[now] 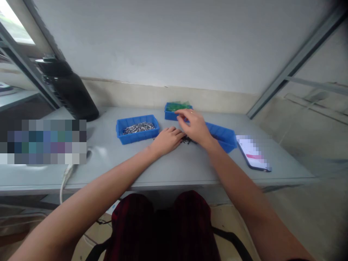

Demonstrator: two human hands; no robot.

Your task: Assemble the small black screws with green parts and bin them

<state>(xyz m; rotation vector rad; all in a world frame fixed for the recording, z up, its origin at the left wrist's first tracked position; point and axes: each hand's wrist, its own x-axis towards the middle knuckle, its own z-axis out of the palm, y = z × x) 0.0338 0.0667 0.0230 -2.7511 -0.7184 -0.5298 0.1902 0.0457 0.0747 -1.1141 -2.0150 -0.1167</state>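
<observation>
Pieces (187,139), small and dark, lie on the desk (174,166) just beside the fingertips of the left hand (168,140) and near the right hand (196,126), whose thumb and forefinger curve toward each other; whether either grip is closed on anything, I cannot tell.

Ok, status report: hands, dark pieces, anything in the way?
Left hand low, at the small dark pieces. Right hand beside it, fingers curled, grip unclear. Right hand partly hides the back blue bin.
</observation>
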